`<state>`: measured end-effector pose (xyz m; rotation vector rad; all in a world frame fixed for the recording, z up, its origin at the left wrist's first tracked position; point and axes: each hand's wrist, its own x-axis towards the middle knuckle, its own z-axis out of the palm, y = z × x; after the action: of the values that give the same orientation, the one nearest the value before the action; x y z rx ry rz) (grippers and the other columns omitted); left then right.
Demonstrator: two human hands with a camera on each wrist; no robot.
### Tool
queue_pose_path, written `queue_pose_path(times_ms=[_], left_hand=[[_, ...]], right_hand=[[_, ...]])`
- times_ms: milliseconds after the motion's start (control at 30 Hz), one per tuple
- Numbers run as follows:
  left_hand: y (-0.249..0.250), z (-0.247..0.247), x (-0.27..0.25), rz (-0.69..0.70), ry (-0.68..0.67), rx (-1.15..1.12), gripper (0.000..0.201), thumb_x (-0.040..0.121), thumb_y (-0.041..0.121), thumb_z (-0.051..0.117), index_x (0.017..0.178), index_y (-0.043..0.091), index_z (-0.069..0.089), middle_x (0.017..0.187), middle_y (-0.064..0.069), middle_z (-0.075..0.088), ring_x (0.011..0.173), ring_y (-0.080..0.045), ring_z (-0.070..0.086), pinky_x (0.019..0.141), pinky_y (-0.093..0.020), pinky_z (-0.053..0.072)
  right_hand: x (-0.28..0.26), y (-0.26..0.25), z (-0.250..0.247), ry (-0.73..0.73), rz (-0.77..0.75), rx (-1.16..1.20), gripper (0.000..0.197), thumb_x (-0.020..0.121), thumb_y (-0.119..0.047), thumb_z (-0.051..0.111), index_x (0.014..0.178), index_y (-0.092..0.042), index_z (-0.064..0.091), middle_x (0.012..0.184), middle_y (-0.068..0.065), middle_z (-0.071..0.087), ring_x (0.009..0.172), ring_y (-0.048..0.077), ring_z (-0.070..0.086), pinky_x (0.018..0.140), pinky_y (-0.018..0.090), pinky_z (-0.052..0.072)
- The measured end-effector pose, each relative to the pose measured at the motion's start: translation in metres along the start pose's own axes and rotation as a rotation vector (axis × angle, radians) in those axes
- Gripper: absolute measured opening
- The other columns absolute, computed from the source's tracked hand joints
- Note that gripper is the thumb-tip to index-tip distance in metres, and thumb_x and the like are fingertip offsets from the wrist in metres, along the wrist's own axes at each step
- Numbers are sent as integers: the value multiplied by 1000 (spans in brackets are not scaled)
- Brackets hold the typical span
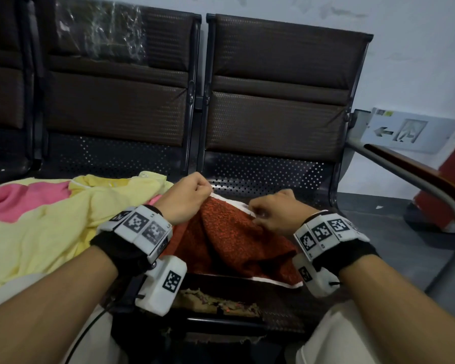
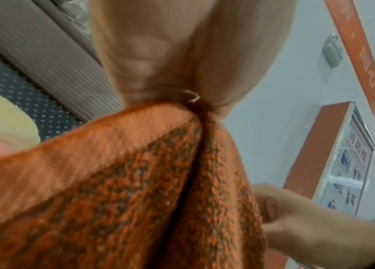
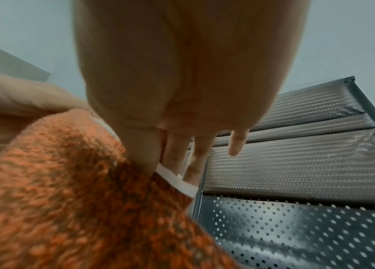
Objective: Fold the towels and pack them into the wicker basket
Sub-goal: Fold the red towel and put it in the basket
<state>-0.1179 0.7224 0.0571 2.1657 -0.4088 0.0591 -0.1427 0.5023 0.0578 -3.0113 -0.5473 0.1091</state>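
Note:
An orange-red towel (image 1: 229, 240) with a white border hangs in front of me over a perforated metal seat. My left hand (image 1: 192, 195) pinches its upper edge at the left, and the cloth bunches under the fingers in the left wrist view (image 2: 117, 182). My right hand (image 1: 271, 214) pinches the white border a little further right; thumb and fingers close on that edge in the right wrist view (image 3: 175, 178). A yellow and pink towel (image 1: 45, 222) lies heaped on the seat to the left. A woven rim, perhaps the wicker basket (image 1: 218, 302), shows below the towel between my knees.
A row of dark bench seats (image 1: 273, 109) with backrests faces me, and a metal armrest (image 1: 415, 179) curves down at the right. A grey floor lies beyond it. A red cabinet (image 2: 324, 145) stands by the wall.

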Motion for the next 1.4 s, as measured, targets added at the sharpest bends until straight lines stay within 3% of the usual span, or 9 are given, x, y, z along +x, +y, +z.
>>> queue_pose_path(times_ms=[267,367,467,567,800,967,1133,1267,1400], left_hand=[[2,-22,-11,108,-47,-8,19,93,12,46,88,23,60,81,-1,63,70,-10,52,66,-26,40],[3,-27,-18,126,-181,-12,16,94,11,49,100,17,62,84,-12,67,65,-21,49,62,-33,41],[4,-26,-23,107,-311,55,30,92,8,50,119,17,59,86,-16,62,60,-21,45,57,-32,41],[8,-28,-27,200,-365,342,27,88,9,52,110,19,63,88,-10,70,61,-21,58,61,-28,46],[23,-33,-35,212,16,250,15,87,21,48,77,29,56,72,2,62,67,-11,53,58,-19,33],[60,-51,-22,112,253,113,17,88,21,46,83,20,62,81,-3,64,88,-26,59,70,-29,36],[100,-94,-10,289,428,142,11,88,20,46,86,22,57,87,-7,64,88,-29,58,68,-29,31],[94,-101,7,290,382,187,19,93,17,44,103,11,58,92,-16,66,88,-34,60,70,-35,39],[86,-93,36,229,343,162,26,96,17,40,117,5,52,106,-25,63,100,-37,58,75,-34,37]], right_hand=[[-5,7,-3,157,30,41,48,77,-50,68,120,-38,52,85,-17,58,86,5,48,98,36,23],[-10,11,-8,172,54,139,27,75,-47,74,97,-31,71,83,-10,66,86,9,59,84,25,42],[-17,15,-10,290,26,205,12,76,-35,77,81,-24,74,77,-12,55,77,7,57,64,9,36],[-24,13,-9,380,-14,291,11,79,-30,73,76,-23,65,89,-8,46,81,4,49,70,11,38],[-28,-1,-27,608,65,638,21,83,-16,70,72,-23,53,71,5,63,69,21,59,70,41,49],[-24,-15,-83,762,42,646,20,75,-15,78,72,-25,61,67,-8,63,64,5,56,67,30,47],[-23,-34,-151,1049,-27,638,10,77,-22,75,79,-17,66,75,-8,65,75,8,59,76,29,47],[-9,-34,-162,993,36,538,14,83,-19,70,88,-6,70,86,6,70,86,22,64,84,38,48],[8,-24,-156,981,105,495,11,86,-18,66,92,-10,70,90,3,70,89,17,62,80,25,42]])
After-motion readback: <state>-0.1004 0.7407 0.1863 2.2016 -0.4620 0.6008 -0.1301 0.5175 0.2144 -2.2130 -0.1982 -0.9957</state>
